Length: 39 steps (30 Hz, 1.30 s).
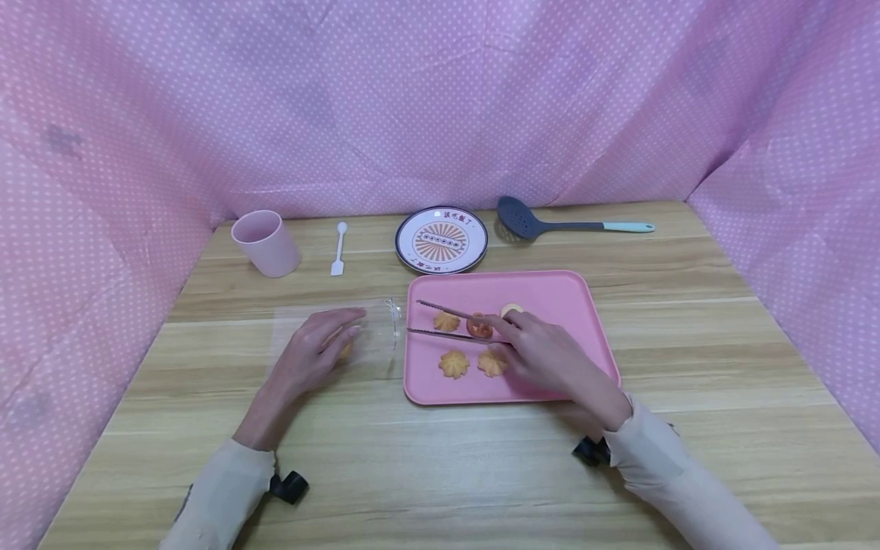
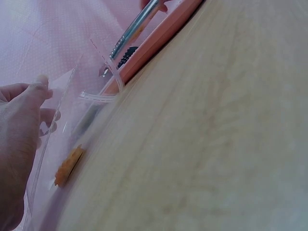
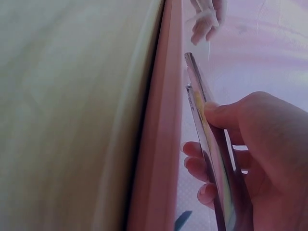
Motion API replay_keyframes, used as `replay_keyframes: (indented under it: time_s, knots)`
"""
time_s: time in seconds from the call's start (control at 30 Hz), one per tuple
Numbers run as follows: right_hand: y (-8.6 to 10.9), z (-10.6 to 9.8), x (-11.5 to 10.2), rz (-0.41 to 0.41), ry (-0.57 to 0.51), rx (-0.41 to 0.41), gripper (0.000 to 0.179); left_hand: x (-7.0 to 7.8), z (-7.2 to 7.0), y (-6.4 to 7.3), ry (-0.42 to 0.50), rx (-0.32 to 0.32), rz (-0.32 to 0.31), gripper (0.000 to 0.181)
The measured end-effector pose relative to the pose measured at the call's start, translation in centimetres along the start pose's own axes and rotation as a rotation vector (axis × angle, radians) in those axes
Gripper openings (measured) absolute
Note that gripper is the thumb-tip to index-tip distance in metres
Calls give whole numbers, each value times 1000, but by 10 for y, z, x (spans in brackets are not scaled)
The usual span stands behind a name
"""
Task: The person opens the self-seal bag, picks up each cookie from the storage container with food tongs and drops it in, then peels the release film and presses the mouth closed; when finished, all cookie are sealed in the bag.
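Observation:
My right hand (image 1: pixel 550 355) grips metal tongs (image 3: pixel 199 110), their toothed arms spread apart over the pink tray (image 1: pixel 591 336). In the head view the arms pass on either side of a flower-shaped cookie (image 1: pixel 447 321). More flower-shaped cookies (image 1: pixel 454 364) lie nearer the front, beside a reddish-brown round one (image 1: pixel 479 328); a pale round one (image 1: pixel 511 309) is partly covered by the hand. My left hand (image 1: pixel 318 347) is at a clear plastic bag (image 1: pixel 376 336), fingers fairly straight and thumb apart. One cookie (image 2: pixel 70 166) lies inside the bag, whose mouth gapes towards the tray.
Along the back of the wooden table (image 1: pixel 385 473) stand a pink cup (image 1: pixel 271 248), a small white spatula (image 1: pixel 339 250), a patterned plate (image 1: pixel 442 241) and a dark slotted skimmer (image 1: pixel 522 220) with a mint handle. Pink dotted cloth (image 1: pixel 412 99) encloses the back and sides.

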State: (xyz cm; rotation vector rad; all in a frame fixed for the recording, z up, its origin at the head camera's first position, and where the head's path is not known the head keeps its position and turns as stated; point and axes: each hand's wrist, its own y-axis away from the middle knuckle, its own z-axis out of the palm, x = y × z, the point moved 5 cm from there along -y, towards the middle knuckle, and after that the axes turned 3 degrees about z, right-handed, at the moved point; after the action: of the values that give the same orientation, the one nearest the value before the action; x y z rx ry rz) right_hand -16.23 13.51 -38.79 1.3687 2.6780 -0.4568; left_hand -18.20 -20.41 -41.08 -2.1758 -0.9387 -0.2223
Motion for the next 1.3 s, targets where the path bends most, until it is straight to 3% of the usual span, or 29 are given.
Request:
replay_keyframes:
  time_s: [0.6,1.3]
  knots:
    - [28,-9,20,-41,61,60,40,-1,1,1,5,-19,-31,33]
    - [27,-14,19,-24,79,31,36,0,1,1,4,-9,-15,33]
